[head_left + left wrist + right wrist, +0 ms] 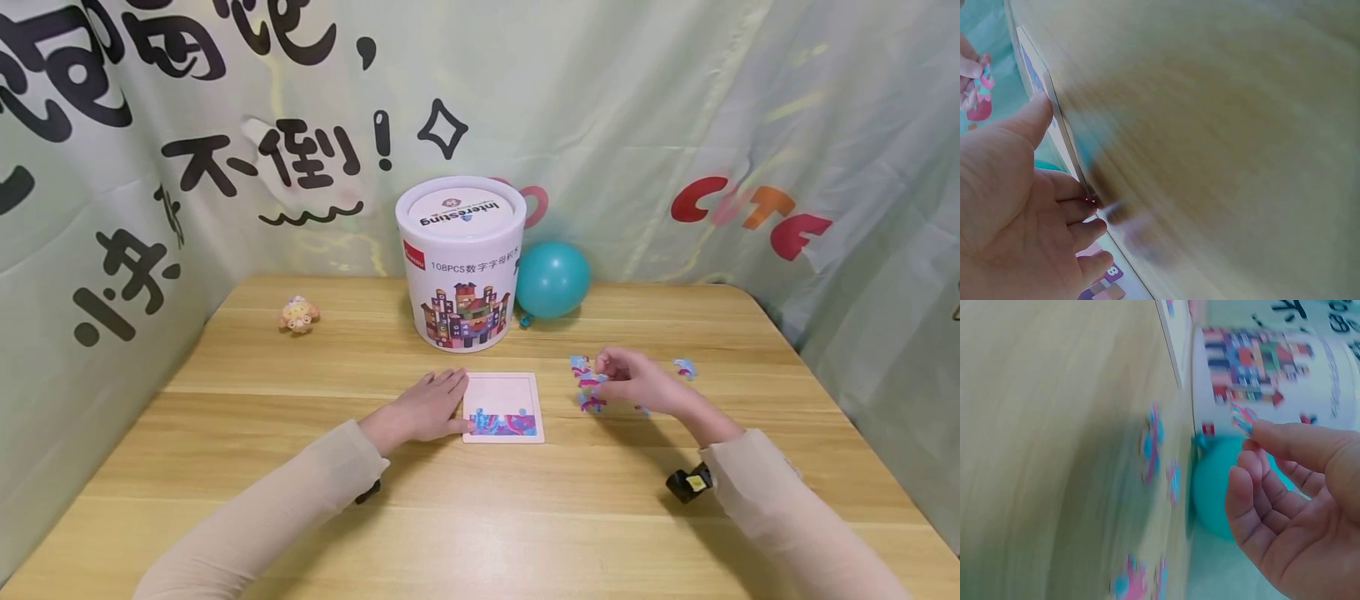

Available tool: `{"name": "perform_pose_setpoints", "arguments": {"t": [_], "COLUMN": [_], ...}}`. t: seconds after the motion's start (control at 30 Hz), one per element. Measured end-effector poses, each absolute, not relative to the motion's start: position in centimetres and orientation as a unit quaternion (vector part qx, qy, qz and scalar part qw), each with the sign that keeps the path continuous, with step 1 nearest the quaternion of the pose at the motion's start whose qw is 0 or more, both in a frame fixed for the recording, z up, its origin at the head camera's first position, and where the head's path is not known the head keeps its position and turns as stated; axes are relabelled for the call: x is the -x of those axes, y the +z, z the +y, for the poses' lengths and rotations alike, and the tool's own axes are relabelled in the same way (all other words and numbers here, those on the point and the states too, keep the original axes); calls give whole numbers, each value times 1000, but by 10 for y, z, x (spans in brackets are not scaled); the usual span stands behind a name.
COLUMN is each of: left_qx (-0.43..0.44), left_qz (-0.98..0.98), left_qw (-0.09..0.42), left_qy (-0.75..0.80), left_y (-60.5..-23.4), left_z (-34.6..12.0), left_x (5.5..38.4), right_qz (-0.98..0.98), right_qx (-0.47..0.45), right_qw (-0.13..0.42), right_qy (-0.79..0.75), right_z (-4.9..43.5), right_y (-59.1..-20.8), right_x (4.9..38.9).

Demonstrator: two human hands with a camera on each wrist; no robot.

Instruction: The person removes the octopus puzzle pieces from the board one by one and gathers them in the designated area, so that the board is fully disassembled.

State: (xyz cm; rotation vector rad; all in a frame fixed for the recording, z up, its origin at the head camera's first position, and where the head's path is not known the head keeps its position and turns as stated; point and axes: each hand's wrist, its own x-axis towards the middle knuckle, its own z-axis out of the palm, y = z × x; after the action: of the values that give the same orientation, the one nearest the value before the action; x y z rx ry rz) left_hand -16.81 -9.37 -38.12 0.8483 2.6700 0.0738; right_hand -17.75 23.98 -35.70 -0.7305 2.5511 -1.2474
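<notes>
A square puzzle tray (pixel 501 392) lies on the table, with joined pink, blue and purple pieces (pixel 506 426) along its near side. My left hand (pixel 429 408) rests at the tray's left edge, fingers extended, the thumb (pixel 1038 115) against its side in the left wrist view. To the right of the tray, my right hand (pixel 641 383) is raised over the table. Between thumb and index finger it pinches a small puzzle piece (pixel 1244 419), pink, white and blue. Under and around that hand lie several loose pieces, such as one near the back (pixel 579 364) and one farther right (pixel 685 368).
Behind the tray stands a large white bucket (pixel 465 267) with a lid. A teal balloon (pixel 553 280) touches its right side, and a small plush-like figure (pixel 299 315) sits at the back left. A printed cloth (pixel 615 125) hangs around the table.
</notes>
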Motion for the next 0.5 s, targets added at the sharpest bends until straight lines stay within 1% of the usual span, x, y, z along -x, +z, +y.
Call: {"name": "perform_pose_setpoints", "arguments": {"t": [0.33, 0.5], "left_qx": [-301, -299], "left_qz": [939, 940], "left_qw": [164, 164], "left_qy": [29, 27], "left_y": [-383, -382], "left_z": [-95, -95], "left_x": [167, 167], "right_qz": [873, 887], "right_qx": [141, 114], "right_qw": [111, 103], "right_qy": [-453, -436], "right_z": [301, 324], "right_y": [-347, -347], "right_x": [169, 164]}}
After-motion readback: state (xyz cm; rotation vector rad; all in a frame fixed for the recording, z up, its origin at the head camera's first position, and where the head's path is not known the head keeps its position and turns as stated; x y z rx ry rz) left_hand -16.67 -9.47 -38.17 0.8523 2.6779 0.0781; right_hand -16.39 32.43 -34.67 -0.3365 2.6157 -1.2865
